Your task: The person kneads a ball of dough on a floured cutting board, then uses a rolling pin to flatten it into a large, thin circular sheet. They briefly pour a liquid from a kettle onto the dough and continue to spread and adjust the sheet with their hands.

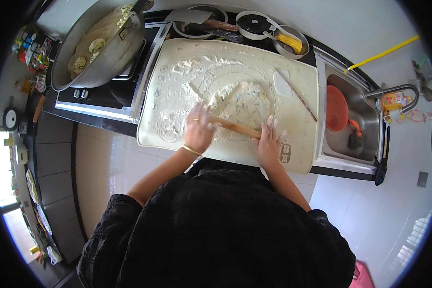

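Observation:
A flat round of dough (243, 99) flecked with green pieces lies on a floured cream silicone mat (298, 133). Across the dough's near edge runs a wooden rolling pin (237, 129). My left hand (200, 129), slightly blurred and wearing a ring and a bracelet, is over the pin's left end. On its right end rests my right hand (269, 142), with flour on the fingertips. Loose flour (187, 81) is spread over the mat's left half. To the right of the dough are a white dough scraper (283, 84) and a thin stick (297, 95) lying over its edge.
Left, a large metal pot (118, 64) on the cooktop (104, 100) holds twisted dough pieces (80, 64). Behind the mat are a cleaver (190, 16), a black-lidded pot (253, 23) and a bowl (291, 54) with corn. A red basket (335, 108) sits in the sink (360, 147) at right.

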`<move>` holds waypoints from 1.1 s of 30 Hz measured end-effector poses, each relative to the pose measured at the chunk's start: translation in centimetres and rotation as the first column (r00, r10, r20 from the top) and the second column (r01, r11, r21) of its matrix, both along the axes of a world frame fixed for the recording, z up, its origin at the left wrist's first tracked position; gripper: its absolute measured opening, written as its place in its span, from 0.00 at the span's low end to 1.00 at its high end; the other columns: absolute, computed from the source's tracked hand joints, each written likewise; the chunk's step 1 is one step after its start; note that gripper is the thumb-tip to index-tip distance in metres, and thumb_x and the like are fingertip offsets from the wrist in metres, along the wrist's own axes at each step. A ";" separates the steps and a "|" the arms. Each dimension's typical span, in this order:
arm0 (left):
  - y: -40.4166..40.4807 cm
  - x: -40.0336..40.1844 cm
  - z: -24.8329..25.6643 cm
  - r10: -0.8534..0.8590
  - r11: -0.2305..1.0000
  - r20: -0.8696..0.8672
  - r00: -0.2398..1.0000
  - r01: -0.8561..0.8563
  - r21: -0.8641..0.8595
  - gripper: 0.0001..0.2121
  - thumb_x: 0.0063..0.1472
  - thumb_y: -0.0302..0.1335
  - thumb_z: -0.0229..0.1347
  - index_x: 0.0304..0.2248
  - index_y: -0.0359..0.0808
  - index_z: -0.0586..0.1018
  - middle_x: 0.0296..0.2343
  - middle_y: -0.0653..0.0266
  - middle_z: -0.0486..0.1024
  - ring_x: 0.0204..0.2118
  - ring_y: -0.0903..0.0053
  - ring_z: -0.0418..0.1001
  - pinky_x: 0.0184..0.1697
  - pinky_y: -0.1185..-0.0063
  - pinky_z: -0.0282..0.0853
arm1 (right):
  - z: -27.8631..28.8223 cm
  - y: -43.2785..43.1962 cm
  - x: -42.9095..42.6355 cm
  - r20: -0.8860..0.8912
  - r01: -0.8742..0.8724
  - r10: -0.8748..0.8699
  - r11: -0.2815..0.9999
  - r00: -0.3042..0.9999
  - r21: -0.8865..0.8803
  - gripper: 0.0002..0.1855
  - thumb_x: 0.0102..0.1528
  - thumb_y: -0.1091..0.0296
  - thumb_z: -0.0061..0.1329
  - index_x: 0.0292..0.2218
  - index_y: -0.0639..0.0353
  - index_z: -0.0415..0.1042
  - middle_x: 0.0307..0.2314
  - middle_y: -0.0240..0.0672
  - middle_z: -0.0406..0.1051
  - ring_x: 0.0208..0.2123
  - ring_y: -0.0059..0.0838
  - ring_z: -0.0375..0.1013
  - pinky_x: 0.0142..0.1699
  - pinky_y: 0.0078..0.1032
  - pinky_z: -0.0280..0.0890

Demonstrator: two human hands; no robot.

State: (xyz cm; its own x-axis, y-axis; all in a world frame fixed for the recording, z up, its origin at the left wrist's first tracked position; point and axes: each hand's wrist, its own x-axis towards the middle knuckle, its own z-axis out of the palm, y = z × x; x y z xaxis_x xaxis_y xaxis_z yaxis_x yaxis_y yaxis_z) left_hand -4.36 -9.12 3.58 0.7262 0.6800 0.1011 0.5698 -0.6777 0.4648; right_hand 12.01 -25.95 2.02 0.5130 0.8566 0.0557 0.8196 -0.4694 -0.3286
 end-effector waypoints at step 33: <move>12.4 8.6 -2.3 0.192 0.971 -0.238 0.952 -0.149 0.189 0.33 0.60 0.45 0.33 0.55 0.25 0.43 0.57 0.48 0.40 0.61 0.63 0.33 0.60 0.65 0.27 | -0.1 20.8 6.8 0.200 -0.085 0.059 0.989 0.978 0.123 0.33 0.53 0.47 0.38 0.51 0.65 0.54 0.55 0.53 0.41 0.59 0.47 0.36 0.57 0.56 0.31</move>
State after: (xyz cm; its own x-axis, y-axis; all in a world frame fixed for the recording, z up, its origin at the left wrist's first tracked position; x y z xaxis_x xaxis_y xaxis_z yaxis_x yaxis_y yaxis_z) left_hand 4.28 3.32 1.29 0.6171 0.7852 0.0517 0.7678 -0.6152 0.1791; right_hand 18.84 -5.16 1.90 0.4186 0.8695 0.2623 0.9039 -0.3710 -0.2130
